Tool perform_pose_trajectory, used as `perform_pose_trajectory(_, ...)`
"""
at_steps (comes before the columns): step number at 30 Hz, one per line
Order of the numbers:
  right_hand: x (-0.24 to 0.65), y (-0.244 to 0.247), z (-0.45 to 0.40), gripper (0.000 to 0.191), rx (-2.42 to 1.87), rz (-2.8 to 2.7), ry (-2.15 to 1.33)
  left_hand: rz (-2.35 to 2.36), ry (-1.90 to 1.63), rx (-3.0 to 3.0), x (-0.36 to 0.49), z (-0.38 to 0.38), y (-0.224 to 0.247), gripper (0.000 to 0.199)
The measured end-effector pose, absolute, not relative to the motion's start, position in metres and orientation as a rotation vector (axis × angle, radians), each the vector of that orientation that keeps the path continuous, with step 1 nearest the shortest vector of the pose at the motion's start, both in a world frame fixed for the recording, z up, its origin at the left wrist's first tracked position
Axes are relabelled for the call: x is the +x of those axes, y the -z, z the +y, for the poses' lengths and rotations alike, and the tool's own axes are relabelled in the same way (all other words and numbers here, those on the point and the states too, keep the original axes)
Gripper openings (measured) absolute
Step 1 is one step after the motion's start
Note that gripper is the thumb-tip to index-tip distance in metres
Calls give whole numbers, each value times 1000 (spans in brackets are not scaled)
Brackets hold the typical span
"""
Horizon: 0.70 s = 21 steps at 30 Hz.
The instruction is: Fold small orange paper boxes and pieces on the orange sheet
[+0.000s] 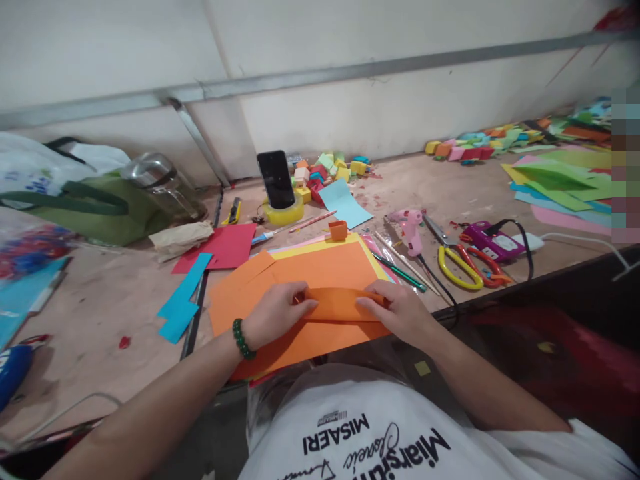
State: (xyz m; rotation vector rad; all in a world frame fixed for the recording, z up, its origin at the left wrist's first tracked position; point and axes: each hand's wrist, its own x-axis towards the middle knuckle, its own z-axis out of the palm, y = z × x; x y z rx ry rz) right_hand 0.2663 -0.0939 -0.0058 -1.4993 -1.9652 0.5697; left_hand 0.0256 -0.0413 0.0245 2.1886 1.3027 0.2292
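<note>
An orange paper strip [335,305], curled or folded along its length, lies low over a stack of orange sheets [325,267] at the table's front edge. My left hand [280,310], with a green bead bracelet on the wrist, pinches its left end. Its right end is pinched between the thumb and fingers of my right hand [397,310]. Yellow and pink sheets show under the orange ones. A small folded orange piece [338,231] sits at the stack's back edge.
Behind stand a phone [276,180] on a yellow tape roll [284,212] and a pile of paper cubes [320,175]. Rightward lie a pink glue gun [413,230], scissors [457,263] and a purple power socket [493,241]. Blue strips [185,293] and red paper [233,247] lie left.
</note>
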Motion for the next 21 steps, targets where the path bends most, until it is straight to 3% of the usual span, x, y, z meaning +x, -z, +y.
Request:
perform_pose_trajectory(5, 270, 8, -76, 14, -1568, -2064, -362, 1319, -267, 2205, 31, -28, -19, 17)
perform_pose_trajectory(11, 269, -2, -71, 42, -1818, -2113, -492, 1324, -272, 2221, 30, -31, -14, 16)
perform_pose_trajectory(16, 270, -7, -66, 28, -1782, -2147, -571, 1322, -281, 2190, 30, -32, -15, 17)
perform_pose_trajectory(21, 273, 1, -65, 16, -1651, -1955, -939, 1295, -366, 2172, 27, -33, -11, 14)
